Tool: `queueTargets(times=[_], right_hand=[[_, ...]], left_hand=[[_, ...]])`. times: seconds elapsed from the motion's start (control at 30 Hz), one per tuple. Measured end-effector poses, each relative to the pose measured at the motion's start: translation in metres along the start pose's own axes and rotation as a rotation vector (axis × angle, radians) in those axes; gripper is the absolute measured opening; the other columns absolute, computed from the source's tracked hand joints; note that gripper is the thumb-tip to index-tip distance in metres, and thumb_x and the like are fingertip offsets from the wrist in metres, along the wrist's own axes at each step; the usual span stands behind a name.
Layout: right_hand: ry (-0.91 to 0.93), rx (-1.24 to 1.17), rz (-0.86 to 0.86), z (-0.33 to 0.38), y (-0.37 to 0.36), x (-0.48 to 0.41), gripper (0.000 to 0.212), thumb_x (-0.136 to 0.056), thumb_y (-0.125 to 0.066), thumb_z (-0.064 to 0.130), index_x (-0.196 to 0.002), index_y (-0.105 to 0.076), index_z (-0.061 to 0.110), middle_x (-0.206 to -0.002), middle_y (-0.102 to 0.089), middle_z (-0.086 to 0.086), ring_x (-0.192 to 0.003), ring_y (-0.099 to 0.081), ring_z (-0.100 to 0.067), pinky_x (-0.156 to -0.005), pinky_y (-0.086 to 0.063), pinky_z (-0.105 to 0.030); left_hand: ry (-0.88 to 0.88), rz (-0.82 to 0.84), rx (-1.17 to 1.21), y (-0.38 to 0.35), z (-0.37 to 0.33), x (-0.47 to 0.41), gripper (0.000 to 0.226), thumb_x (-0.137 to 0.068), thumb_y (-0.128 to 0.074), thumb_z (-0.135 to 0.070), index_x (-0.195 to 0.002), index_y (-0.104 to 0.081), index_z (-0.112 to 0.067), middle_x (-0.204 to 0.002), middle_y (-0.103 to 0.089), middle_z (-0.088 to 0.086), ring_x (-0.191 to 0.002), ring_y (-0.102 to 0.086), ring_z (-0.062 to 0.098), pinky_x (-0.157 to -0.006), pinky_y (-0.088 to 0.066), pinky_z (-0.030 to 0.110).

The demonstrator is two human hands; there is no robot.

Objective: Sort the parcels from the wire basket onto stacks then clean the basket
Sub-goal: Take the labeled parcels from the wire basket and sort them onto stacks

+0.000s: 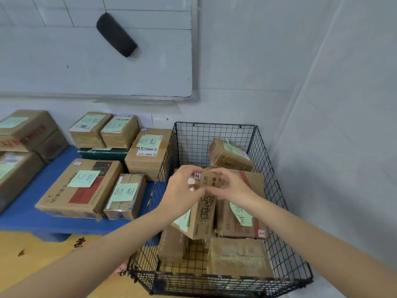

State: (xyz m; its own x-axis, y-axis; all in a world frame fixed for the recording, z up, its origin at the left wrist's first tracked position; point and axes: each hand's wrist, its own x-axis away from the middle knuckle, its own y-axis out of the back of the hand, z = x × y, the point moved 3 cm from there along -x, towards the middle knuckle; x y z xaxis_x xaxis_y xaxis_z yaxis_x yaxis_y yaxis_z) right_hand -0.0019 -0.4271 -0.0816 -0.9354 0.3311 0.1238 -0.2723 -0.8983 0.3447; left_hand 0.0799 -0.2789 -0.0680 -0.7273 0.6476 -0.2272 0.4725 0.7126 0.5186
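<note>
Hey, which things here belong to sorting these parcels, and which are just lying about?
Job: wire basket; held parcel, gripped by left hand and right hand; loose parcels inside; labelled stacks on blue platform.
Lying about: whiteboard; black eraser on it.

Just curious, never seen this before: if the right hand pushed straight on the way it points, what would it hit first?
The right hand points left: first the parcel it grips, then the left hand on its other side. Beyond, probably the wire basket wall, depth unclear.
</note>
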Motion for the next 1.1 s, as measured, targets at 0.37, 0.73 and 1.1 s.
queueTargets(times=[0.37,0.73,1.1], right_hand=[[-0.197,-0.084,-0.149,-0.028,0.025,0.011,0.047,-0.083,-0.077,0.033,-0.125,-0.055,0.031,-0.122,-0.060,0.007,-0.105,-0.063,-0.011,-0.084,-0.058,-0.033],[-0.059,-0.065,-0.229,0.000,0.066,0.018,0.051,-0.084,-0.074,0.018,-0.123,-0.050,0.037,-0.117,-0.063,0.004,-0.103,-0.065,-0.013,-0.084,-0.057,-0.033],[0.249,-0.155,-0.419,0.073,0.084,0.016,0.040,-0.087,-0.074,0.026,-0.122,-0.053,0.027,-0.125,-0.060,0.014,-0.096,-0.069,-0.002,-0.077,-0.058,-0.023]], left_hand=[[-0.119,0.181,0.107,-0.035,0.008,-0.022,0.045,-0.080,-0.075,-0.005,-0.120,-0.062,-0.023,-0.120,-0.061,-0.007,-0.112,-0.053,-0.002,-0.087,-0.050,0.012],[0.071,0.223,0.030,-0.019,0.033,-0.031,0.069,-0.078,-0.082,-0.013,-0.135,-0.044,-0.024,-0.115,-0.049,-0.025,-0.106,-0.046,-0.016,-0.083,-0.044,0.008],[0.030,0.167,0.470,0.021,-0.022,-0.039,0.074,-0.089,-0.069,-0.009,-0.135,-0.030,-0.051,-0.128,-0.057,-0.010,-0.109,-0.063,0.001,-0.089,-0.056,0.029]])
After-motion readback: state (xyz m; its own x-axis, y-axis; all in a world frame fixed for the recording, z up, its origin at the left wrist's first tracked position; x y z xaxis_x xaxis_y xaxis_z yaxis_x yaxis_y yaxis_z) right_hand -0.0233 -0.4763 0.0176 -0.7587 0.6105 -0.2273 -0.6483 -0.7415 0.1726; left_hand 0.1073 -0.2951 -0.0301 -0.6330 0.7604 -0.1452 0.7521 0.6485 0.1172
